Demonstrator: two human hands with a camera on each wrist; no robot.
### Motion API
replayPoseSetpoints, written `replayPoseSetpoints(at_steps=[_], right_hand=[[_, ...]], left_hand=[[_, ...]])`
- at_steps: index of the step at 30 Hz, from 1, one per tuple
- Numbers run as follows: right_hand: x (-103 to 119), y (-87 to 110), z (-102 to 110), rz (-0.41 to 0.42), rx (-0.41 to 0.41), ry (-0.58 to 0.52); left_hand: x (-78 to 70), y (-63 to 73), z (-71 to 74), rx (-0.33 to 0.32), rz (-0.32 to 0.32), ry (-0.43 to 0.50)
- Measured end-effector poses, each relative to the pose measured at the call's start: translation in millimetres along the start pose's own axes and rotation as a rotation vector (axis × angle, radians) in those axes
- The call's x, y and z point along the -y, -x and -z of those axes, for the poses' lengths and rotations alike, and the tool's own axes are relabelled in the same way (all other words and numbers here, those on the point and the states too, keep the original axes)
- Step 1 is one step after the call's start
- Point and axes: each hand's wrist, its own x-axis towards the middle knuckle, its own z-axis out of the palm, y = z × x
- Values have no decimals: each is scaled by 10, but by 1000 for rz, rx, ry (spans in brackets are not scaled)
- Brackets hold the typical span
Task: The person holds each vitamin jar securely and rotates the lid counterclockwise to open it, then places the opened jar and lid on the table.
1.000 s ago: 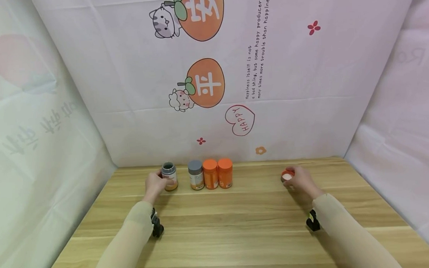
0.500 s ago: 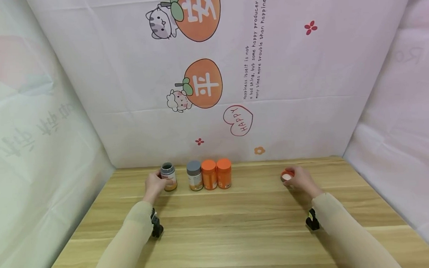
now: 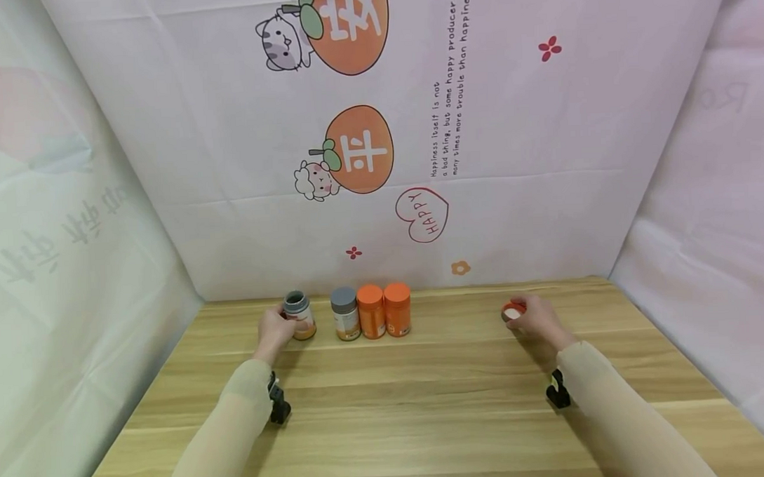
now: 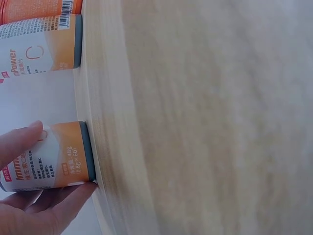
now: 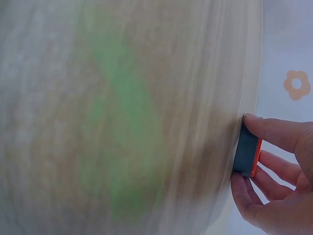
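Hand L [image 3: 274, 331]: fingers [image 4: 66, 206] curled rd uncapped jar [image 4: 55, 159] | hand R [image 3: 539, 322]: fingers [image 5: 244, 198] pinching dk-grey cap [image 5: 246, 152] by edges

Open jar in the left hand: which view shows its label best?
The left wrist view: the jar appears large, with much of its label legible. The head view shows the label too small to read; the right wrist view shows neither.

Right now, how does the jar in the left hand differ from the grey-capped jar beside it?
The open jar has no cap on; the grey-capped jar is closed. The left hand grips the open jar; no hand touches the grey-capped jar. Both are white and orange around the sides.
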Motion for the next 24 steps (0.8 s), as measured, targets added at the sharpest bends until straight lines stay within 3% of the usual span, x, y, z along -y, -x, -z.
replayPoseSetpoints(at_steps=[11, 16, 24], right_hand=[[-22, 7, -6, 1, -6, 9], [-24, 46, 16, 38, -10, 13], [-56, 103, 73, 67, -9, -13]], left_hand=[[19, -2, 0, -12, -39, -50], [20, 43, 24, 18, -18, -28], [5, 81, 60, 26, -29, -83]])
